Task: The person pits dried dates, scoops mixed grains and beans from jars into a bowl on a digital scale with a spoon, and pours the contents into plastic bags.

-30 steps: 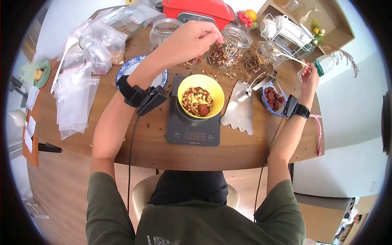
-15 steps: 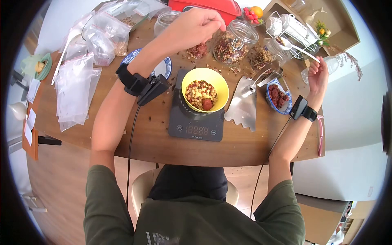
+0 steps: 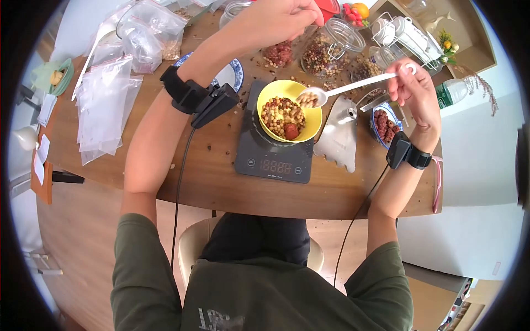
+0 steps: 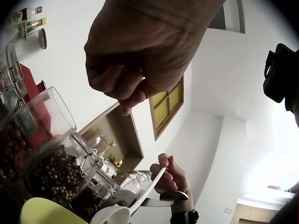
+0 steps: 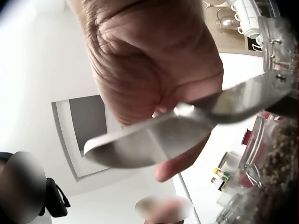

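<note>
My right hand (image 3: 417, 91) pinches the end of a long white spoon (image 3: 359, 84). Its tilted bowl, with pale beans in it, reaches over the right side of a yellow bowl (image 3: 316, 118). Mixed beans and one reddish-brown lump lie inside that bowl, which stands on a black kitchen scale (image 3: 276, 166). Raised near the jars, my left hand (image 3: 282, 23) shows curled fingers and nothing between them; the left wrist view also shows this hand (image 4: 140, 51) as a fist. In the right wrist view, a shiny metal piece (image 5: 135, 144) crosses in front of the right hand.
Under the left hand are reddish pieces (image 3: 277, 54), beside an open clip jar of beans (image 3: 331, 49). A scalloped metal plate (image 3: 337, 140) lies right of the scale, near a blue-patterned bowl (image 3: 374, 129). Plastic bags (image 3: 102, 116) cover the left side; loose beans are scattered about.
The right hand has carried the spoon leftward from the jars at the right to above the yellow bowl, beans in it. The left hand stays raised and curled while the view shifts slightly.
</note>
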